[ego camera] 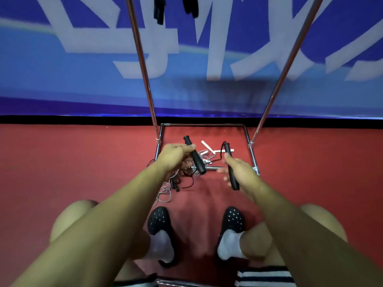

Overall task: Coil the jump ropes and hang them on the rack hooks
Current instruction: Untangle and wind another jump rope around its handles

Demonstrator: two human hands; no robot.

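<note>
I crouch over a tangle of jump ropes (176, 179) lying on the red floor inside the base of a chrome rack (204, 124). My left hand (175, 155) grips one black rope handle (195, 157) that points up and away. My right hand (238, 168) grips a second black handle (231, 165), whose thin black cord loops off its top end. White handles (207, 147) lie on the floor behind the black ones. Dark handles (159, 9) of hung ropes dangle at the top of the view.
Two chrome rack uprights (143, 65) (290, 65) rise on either side of the pile. A blue banner wall (62, 79) stands just behind the rack. My feet in black clogs (160, 222) sit close to the ropes. Red floor (72, 162) extends left and right.
</note>
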